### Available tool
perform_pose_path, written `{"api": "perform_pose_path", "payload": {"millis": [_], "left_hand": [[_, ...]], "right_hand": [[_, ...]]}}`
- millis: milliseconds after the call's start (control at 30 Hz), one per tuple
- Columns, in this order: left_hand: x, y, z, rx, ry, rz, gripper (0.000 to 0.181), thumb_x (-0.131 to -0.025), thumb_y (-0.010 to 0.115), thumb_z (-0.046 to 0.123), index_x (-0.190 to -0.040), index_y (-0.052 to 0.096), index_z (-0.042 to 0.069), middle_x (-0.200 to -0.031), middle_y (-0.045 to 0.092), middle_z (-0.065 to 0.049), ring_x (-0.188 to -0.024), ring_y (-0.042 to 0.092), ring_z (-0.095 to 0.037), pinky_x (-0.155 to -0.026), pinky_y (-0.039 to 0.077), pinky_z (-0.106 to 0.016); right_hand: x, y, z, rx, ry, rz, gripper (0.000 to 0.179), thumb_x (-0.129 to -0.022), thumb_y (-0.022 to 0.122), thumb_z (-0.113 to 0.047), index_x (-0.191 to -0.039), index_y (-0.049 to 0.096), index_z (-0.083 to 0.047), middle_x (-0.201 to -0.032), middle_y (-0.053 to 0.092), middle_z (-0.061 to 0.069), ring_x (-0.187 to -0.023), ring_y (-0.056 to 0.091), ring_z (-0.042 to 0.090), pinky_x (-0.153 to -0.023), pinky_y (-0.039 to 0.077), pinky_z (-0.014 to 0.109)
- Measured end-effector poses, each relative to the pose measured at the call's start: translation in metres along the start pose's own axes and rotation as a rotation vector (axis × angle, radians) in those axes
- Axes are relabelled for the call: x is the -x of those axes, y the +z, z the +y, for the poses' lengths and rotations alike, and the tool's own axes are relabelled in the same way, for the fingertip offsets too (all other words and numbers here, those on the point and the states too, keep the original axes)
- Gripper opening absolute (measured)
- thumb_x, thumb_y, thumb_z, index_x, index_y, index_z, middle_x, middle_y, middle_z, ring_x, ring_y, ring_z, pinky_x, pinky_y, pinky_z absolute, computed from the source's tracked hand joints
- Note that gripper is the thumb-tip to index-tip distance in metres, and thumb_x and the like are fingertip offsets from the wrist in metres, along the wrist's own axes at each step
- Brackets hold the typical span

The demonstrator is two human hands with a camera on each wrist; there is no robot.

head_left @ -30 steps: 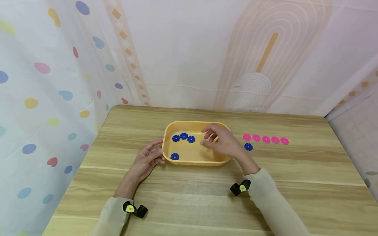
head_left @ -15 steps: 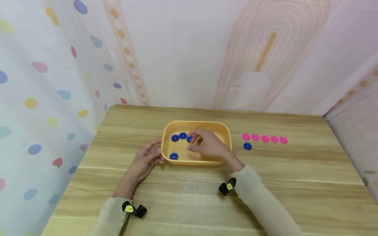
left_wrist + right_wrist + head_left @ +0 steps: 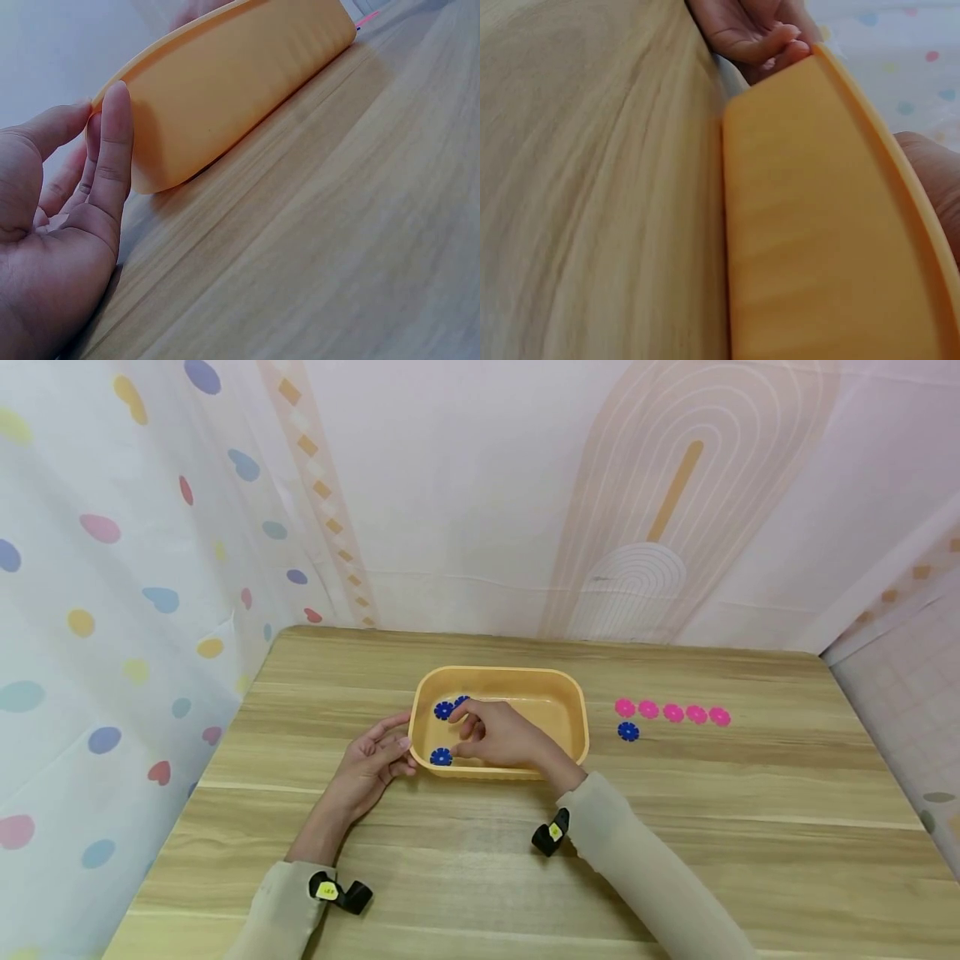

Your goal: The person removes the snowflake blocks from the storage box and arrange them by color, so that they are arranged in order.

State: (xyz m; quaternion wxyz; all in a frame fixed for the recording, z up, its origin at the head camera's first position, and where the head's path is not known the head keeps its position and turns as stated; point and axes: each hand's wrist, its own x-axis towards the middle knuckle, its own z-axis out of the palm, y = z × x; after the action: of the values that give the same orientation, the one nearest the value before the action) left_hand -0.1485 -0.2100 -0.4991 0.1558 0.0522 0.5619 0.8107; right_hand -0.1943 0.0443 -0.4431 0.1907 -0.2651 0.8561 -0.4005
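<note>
A yellow-orange plastic tray (image 3: 551, 714) stands on the wooden table. My left hand (image 3: 371, 764) holds its left end, and the left wrist view shows thumb and fingers pinching the rim (image 3: 161, 51). Over the tray's left half reaches my right hand (image 3: 498, 733), fingers curved and thumb apart from the forefinger, with nothing visible between them. Two blue notched snowflake discs (image 3: 443, 711) lie near the fingertips, one partly covered by the hand. Another blue disc (image 3: 441, 757) lies by the tray's front left corner, close to the thumb tip.
To the right of the tray, several pink flower-shaped discs (image 3: 673, 713) form a row on the table (image 3: 450, 877). A single blue disc (image 3: 627, 732) lies below the row's left end. A patterned curtain (image 3: 465, 527) hangs behind the table.
My right hand has moved left across the tray, from its right side to the blue discs, and now covers one of them. The left hand stays on the rim.
</note>
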Motion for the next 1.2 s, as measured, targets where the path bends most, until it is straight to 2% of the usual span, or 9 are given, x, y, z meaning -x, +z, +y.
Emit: {"api": "perform_pose_path", "payload": {"millis": [267,400,567,733,1067,1200], "left_hand": [[-0.001,0.001,-0.001,0.014,0.011,-0.007,0.047,-0.104,0.060,0.008,-0.148,0.043,0.005,-0.101,0.071,-0.001,-0.078,0.070,-0.009,-0.071,0.065,-0.020],[-0.001,0.000,-0.001,0.016,0.010,-0.011,0.048,-0.104,0.060,0.008,-0.149,0.042,0.004,-0.101,0.070,-0.001,-0.078,0.070,-0.009,-0.071,0.065,-0.021],[-0.001,-0.001,-0.001,0.006,0.005,-0.009,0.049,-0.104,0.059,0.009,-0.150,0.041,0.004,-0.099,0.070,-0.001,-0.079,0.070,-0.009,-0.072,0.065,-0.020],[0.000,-0.002,0.000,0.014,0.008,-0.016,0.049,-0.104,0.058,0.007,-0.150,0.040,0.003,-0.098,0.071,-0.001,-0.079,0.070,-0.009,-0.072,0.065,-0.020],[-0.001,-0.002,-0.001,0.016,-0.001,-0.011,0.049,-0.104,0.059,0.008,-0.150,0.041,0.004,-0.101,0.071,-0.001,-0.079,0.070,-0.009,-0.072,0.065,-0.021],[-0.001,-0.001,-0.001,0.020,0.006,-0.019,0.050,-0.104,0.059,0.007,-0.151,0.040,0.002,-0.100,0.071,-0.001,-0.079,0.070,-0.009,-0.072,0.065,-0.021]], "right_hand": [[-0.012,0.008,-0.001,0.098,0.013,-0.047,0.038,-0.090,0.080,-0.024,-0.125,0.068,-0.012,-0.101,0.068,0.002,-0.086,0.061,0.012,-0.078,0.054,0.023],[-0.016,0.010,-0.001,0.162,-0.005,-0.069,0.032,-0.091,0.080,-0.022,-0.120,0.072,-0.012,-0.099,0.067,0.002,-0.086,0.059,0.013,-0.078,0.052,0.024],[-0.020,0.013,-0.001,0.231,-0.047,-0.086,0.026,-0.090,0.080,-0.019,-0.115,0.075,-0.013,-0.101,0.070,0.002,-0.090,0.059,0.013,-0.081,0.052,0.025],[-0.023,0.015,-0.001,0.277,-0.050,-0.091,0.024,-0.091,0.080,-0.022,-0.114,0.075,-0.016,-0.105,0.071,0.000,-0.093,0.060,0.012,-0.083,0.053,0.024],[-0.021,0.015,0.001,0.284,-0.044,-0.076,0.016,-0.089,0.082,-0.020,-0.104,0.076,-0.017,-0.099,0.067,-0.001,-0.090,0.057,0.013,-0.081,0.051,0.024],[-0.020,0.015,0.002,0.250,-0.052,-0.057,0.015,-0.088,0.082,-0.017,-0.100,0.073,-0.016,-0.094,0.067,-0.001,-0.087,0.058,0.012,-0.079,0.051,0.022]]}}
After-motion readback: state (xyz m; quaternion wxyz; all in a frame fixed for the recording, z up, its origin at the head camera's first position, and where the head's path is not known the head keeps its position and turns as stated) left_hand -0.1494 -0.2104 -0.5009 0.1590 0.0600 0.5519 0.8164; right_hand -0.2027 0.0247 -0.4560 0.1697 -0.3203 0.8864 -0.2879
